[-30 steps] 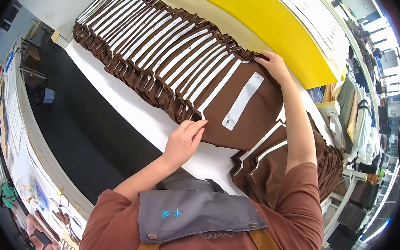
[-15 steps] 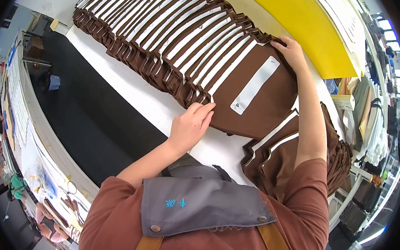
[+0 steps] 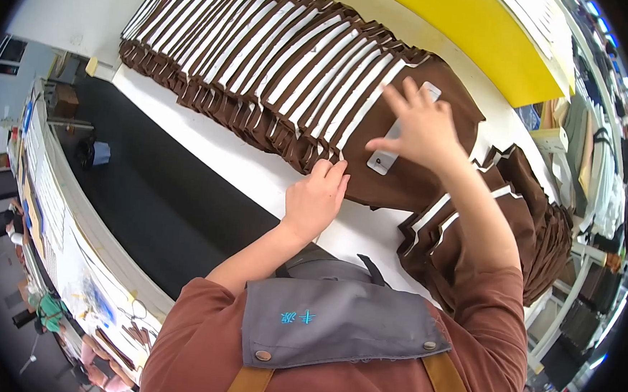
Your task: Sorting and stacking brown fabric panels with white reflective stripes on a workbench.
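Note:
A long row of overlapping brown fabric panels (image 3: 298, 61) with white edge strips lies across the white table. The nearest brown fabric panel (image 3: 460, 108) is almost fully exposed, with a white strip (image 3: 381, 164) on it. My left hand (image 3: 315, 200) has its fingers closed on the panel's lower left edge; the thumb is hidden. Over the white strip is my right hand (image 3: 424, 129), fingers spread, holding nothing and covering the strip's middle. Whether it touches the cloth I cannot tell.
Another brown fabric pile (image 3: 535, 231) sits to the right, by my right forearm. A yellow panel (image 3: 475, 33) borders the table's far side. The black surface (image 3: 163, 187) runs along its left. Garments (image 3: 592, 166) hang at the far right; people (image 3: 48, 309) are at lower left.
My right hand has left the panel's far edge and come back toward me over the white strip, fingers now spread. My left hand stays at the near edge. The whole view has shifted slightly.

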Demonstrator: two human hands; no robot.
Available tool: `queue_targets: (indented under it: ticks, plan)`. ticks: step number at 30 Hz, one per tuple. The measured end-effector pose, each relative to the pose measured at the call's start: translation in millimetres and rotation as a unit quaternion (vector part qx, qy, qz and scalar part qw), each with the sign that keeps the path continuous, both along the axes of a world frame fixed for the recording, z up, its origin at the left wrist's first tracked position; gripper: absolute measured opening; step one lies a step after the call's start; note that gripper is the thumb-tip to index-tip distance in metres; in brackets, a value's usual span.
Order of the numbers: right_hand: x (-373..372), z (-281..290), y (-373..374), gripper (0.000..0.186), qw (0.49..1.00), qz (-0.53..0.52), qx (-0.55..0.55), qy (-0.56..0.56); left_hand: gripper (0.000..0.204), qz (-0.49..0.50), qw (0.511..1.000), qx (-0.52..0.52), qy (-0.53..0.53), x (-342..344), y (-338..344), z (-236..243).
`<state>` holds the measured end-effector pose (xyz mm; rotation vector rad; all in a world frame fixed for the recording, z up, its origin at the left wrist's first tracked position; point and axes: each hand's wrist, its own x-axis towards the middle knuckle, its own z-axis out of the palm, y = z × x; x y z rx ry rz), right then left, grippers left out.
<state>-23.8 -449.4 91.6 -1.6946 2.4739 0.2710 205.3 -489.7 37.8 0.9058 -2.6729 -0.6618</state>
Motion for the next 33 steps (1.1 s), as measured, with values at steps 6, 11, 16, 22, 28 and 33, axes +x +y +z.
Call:
queue_targets:
  ticks: [6,11,16,22,28,33]
  plan:
    - [3,-53,9,0.1,0.999,0.004,-0.013,-0.031,0.046,-0.108,0.975,-0.187,0.057,-9,-1,18]
    - [1,-46,18,0.097,0.999,0.006,-0.023,-0.031,0.047,-0.239,0.961,-0.133,-0.029,-7,-10,-3]
    - [-34,12,80,0.038,0.953,-0.163,-0.256,-0.013,0.043,-0.246,0.962,-0.121,0.006,-6,-17,-3]
    - [-115,-10,254,0.027,0.906,-0.414,-0.072,0.046,0.049,-0.221,0.969,-0.097,0.058,-4,3,18]
    - [-111,-17,306,0.054,0.896,-0.438,-0.066,0.038,0.019,-0.288,0.934,0.13,0.169,-4,79,12]
    - [-114,-4,320,0.063,0.896,-0.435,-0.08,0.044,0.028,-0.184,0.903,0.38,0.078,-28,161,-33]
